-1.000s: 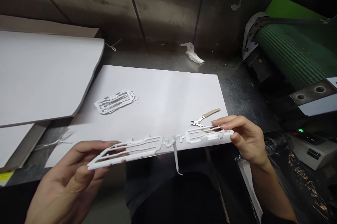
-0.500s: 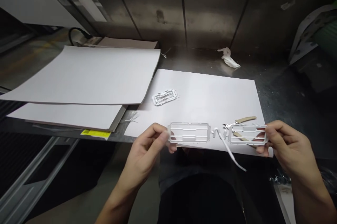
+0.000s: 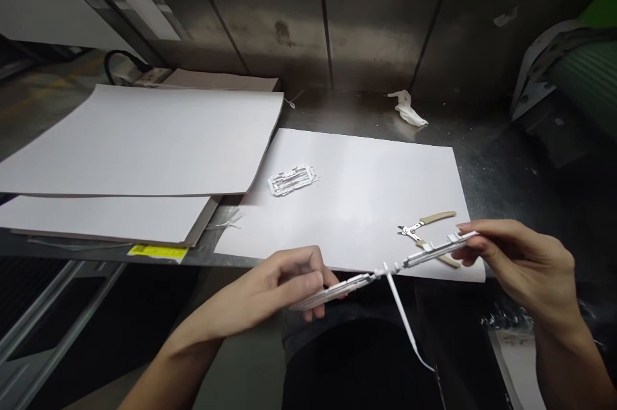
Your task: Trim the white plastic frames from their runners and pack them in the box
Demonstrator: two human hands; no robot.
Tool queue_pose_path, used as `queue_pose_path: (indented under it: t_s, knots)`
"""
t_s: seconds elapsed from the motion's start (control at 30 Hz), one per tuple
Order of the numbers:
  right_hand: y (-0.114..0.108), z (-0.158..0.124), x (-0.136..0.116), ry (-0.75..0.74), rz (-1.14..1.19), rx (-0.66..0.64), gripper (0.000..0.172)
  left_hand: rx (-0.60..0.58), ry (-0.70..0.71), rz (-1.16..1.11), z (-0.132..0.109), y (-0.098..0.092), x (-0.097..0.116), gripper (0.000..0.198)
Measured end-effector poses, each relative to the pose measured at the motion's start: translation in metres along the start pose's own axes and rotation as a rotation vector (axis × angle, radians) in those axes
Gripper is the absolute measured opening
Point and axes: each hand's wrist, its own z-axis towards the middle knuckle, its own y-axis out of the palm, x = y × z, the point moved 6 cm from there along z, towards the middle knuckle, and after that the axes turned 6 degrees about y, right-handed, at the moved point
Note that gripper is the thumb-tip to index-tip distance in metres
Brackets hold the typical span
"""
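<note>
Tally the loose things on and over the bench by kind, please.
White plastic frame pieces: 2, one held, one lying on the sheet
Cutters: 1
Large white sheets: 3
Crumpled white rag: 1
Total: 7

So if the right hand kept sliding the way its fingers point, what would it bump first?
Probably the cutters lying on the white sheet, just beyond the right hand; depth is hard to judge.
</note>
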Motion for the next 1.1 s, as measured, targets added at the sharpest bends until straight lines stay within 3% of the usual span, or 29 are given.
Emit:
queue_pose_path:
  t_s: [0.17,0.27,0.37,0.43,0.47,0.53,0.57,0.63,0.7,0.77,0.9,0.97,1.1]
  knots:
    - [0.000,0.012,-0.014,-0.268,0.018,-0.050,0.044,0.033,-0.122,0.081,-0.002,0.002,0.003,0.045]
    - [0.000,0.018,-0.022,-0.311,-0.033,-0.021,0.049,0.027,-0.080,0.090,-0.003,0.004,0.004,0.048]
    - [-0.001,0.022,-0.026,-0.339,-0.077,-0.022,0.048,0.079,0.012,0.316,-0.005,0.003,0.004,0.049]
    - [0.000,0.024,-0.011,-0.210,-0.163,-0.107,0.056,0.203,0.170,0.584,-0.006,0.000,0.011,0.047]
    - [0.001,0.023,0.003,-0.095,-0.251,-0.193,0.070,0.296,0.274,0.735,-0.007,-0.001,0.017,0.047]
    - [0.005,0.014,0.040,0.127,-0.497,-0.426,0.102,0.502,0.461,0.997,-0.011,-0.002,0.030,0.049]
    - [0.006,0.008,0.056,0.170,-0.623,-0.542,0.107,0.580,0.527,1.078,-0.012,-0.001,0.034,0.050]
    - [0.008,-0.001,0.075,0.153,-0.794,-0.673,0.093,0.674,0.625,1.141,-0.010,0.000,0.039,0.048]
    - [0.011,-0.004,0.079,0.150,-0.825,-0.681,0.067,0.714,0.690,1.158,-0.006,0.003,0.042,0.050]
    - [0.018,-0.001,0.067,0.112,-0.831,-0.619,0.048,0.751,0.742,1.203,-0.003,0.006,0.045,0.054]
    - [0.040,0.003,0.025,0.006,-0.787,-0.453,0.031,0.806,0.795,1.275,0.000,0.015,0.050,0.059]
    - [0.051,0.003,0.011,0.094,-0.665,-0.448,0.029,0.823,0.833,1.285,0.000,0.019,0.053,0.059]
    - [0.069,0.002,0.006,0.457,-0.400,-0.571,0.030,0.860,0.939,1.303,-0.002,0.024,0.059,0.049]
